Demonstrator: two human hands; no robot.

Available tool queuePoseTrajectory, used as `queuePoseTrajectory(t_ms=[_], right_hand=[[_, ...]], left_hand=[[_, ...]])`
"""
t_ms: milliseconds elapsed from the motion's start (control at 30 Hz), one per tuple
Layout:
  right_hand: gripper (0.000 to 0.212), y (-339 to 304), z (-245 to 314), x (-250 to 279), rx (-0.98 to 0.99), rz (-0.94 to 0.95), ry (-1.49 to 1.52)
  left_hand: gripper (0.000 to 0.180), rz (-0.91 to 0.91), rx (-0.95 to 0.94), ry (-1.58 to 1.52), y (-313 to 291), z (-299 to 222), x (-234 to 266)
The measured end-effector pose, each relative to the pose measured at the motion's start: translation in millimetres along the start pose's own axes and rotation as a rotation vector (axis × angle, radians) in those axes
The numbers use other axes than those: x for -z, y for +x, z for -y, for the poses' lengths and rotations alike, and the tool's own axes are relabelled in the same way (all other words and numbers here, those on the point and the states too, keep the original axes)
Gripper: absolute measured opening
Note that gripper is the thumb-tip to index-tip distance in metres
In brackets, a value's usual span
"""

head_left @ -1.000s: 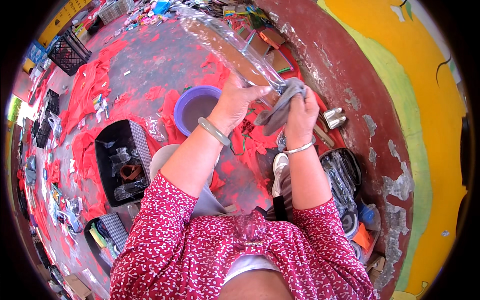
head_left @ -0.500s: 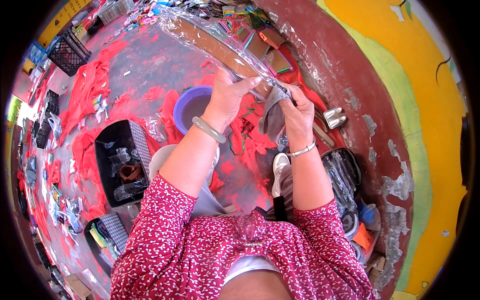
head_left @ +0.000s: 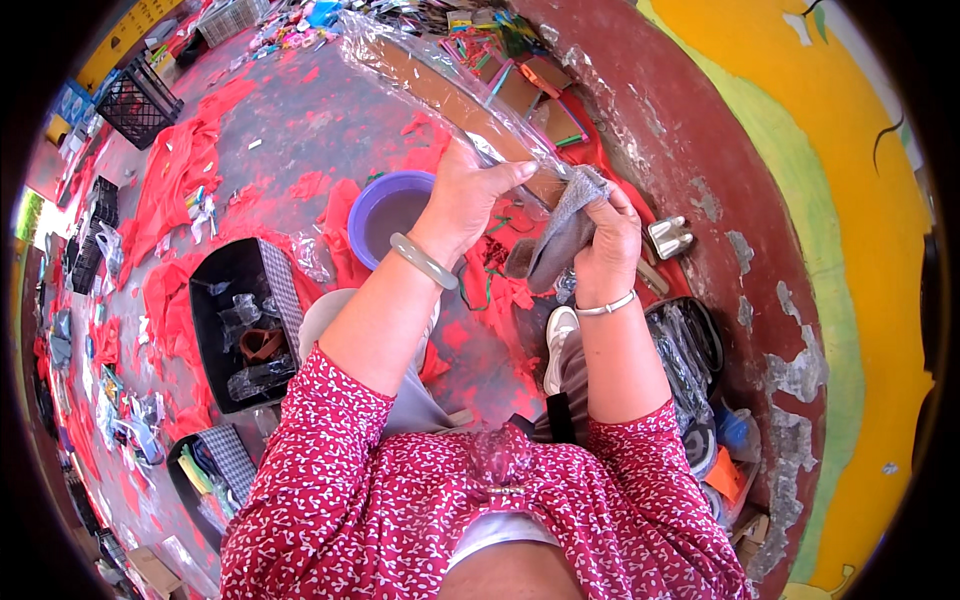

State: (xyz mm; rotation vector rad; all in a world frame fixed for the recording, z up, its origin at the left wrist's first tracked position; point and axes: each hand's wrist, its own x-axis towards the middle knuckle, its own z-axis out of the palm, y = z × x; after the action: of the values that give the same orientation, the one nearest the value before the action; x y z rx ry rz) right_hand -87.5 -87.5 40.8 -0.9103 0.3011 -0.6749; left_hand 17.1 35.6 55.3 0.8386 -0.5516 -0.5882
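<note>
My left hand (head_left: 465,198) is closed round a long flat brown strip in clear plastic (head_left: 430,88), which looks like a wrapped belt. The strip slants away to the far left, its plastic crinkled and loose at the far end. In my right hand (head_left: 610,240) a grey cloth (head_left: 562,238) is pinched against the strip's near end. The cloth hangs down below the fingers and hides that end. Beneath my left wrist, a purple basin (head_left: 358,225) stands on the floor.
A black box with a checked side (head_left: 236,385) holds plastic-wrapped things at left. A metal buckle (head_left: 670,237) lies by the peeling red wall (head_left: 700,130). At right is a black container (head_left: 715,335) of wrapped items. Red cloth (head_left: 180,190) and a black crate (head_left: 140,105) are farther left.
The strip and both hands have shifted slightly right. My right hand has moved a little lower, and more of the grey cloth now shows over the strip's near end.
</note>
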Motion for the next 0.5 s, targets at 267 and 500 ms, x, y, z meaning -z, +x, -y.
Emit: queuePoseTrajectory(t_ms=[267,500], right_hand=[[0.025,22.4,18.7,27.1,0.073,0.014,0.174],[0.030,21.1,27.7,13.3,0.065,0.190,0.037]], left_hand=[[0.037,-0.166,-0.073,0.006,7.9,5.2,15.6],[0.031,-0.165,-0.225,0.130,9.9,6.4,18.6]])
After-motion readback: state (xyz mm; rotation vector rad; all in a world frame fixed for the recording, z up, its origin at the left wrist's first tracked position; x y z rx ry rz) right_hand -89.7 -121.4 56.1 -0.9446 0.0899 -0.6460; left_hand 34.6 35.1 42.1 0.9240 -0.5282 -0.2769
